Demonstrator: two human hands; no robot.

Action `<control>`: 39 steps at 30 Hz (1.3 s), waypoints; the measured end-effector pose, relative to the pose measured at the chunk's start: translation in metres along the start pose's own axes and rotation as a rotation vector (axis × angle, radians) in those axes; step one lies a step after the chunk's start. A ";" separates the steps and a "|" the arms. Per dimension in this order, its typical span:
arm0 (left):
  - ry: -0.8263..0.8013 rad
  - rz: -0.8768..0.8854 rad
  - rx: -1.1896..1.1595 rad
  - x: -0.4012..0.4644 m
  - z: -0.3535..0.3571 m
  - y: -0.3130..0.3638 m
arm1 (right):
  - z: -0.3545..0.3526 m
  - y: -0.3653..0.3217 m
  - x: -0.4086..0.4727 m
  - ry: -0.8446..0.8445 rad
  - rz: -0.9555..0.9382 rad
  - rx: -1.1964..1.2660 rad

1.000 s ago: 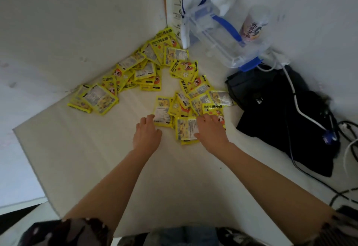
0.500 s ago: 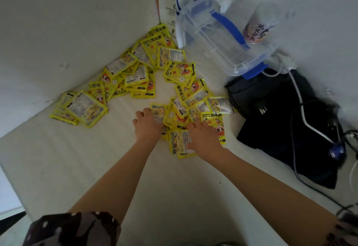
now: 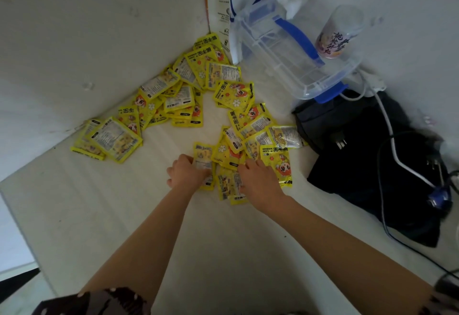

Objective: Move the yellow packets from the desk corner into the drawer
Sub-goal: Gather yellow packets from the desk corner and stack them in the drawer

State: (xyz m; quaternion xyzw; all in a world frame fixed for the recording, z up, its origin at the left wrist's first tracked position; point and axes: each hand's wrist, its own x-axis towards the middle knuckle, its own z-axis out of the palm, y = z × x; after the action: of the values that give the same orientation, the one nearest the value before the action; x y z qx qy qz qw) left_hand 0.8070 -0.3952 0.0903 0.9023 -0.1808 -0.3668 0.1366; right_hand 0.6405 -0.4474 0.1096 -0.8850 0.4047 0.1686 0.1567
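Several yellow packets [image 3: 233,96] lie scattered in the corner of the pale desk [image 3: 119,215], from a stack at the left [image 3: 114,141] to a cluster in front of me [image 3: 275,158]. My left hand [image 3: 186,174] is curled on the left edge of one near packet [image 3: 203,155]. My right hand [image 3: 259,181] lies over the near cluster with its fingers bent down onto the packets beneath it. The two hands are a packet's width apart. No drawer is in view.
A clear plastic box with a blue handle [image 3: 293,66] leans in the corner next to a white paper bag [image 3: 223,4]. A printed cup [image 3: 337,34] rests on the box. A black bag [image 3: 360,155] with a white cable [image 3: 387,121] and dark cords lies at the right.
Both hands have slid forward onto the near cluster of packets and their fingers have curled down on them. The view has moved closer to the corner.
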 end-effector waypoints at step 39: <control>-0.058 0.186 -0.211 -0.004 0.016 0.062 | 0.003 0.066 0.004 0.077 0.735 0.715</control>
State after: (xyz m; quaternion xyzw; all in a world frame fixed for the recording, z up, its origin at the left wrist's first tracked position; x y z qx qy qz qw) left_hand 0.7792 -0.4508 0.1047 0.8512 -0.2280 -0.3953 0.2591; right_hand 0.5910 -0.4898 0.0956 -0.5808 0.7269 0.0310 0.3651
